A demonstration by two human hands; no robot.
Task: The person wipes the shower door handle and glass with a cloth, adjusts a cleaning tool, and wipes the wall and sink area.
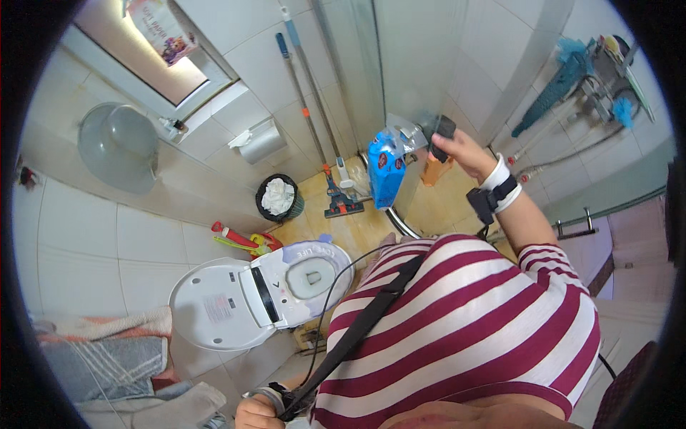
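Gripping one black spray trigger (444,132) in the closed right hand (464,150), orange bottle (434,170) just below it, one blue refill bag (386,170) beside, two mops (314,107) beyond, left hand (256,412) low, curled around a grey cloth (270,395).

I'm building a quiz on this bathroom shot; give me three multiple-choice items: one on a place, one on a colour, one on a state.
1. Where is the black waste bin?
A. on the floor by the tiled wall
B. on the toilet lid
C. inside the shower

2. What colour is the bag near the right hand?
A. blue
B. yellow
C. green

3. How is the toilet lid?
A. shut
B. raised open
C. taken off

Answers:
1 A, it stands on the yellowish floor under the paper holder.
2 A, its face is bright blue.
3 B, the seat and bowl show beside it.
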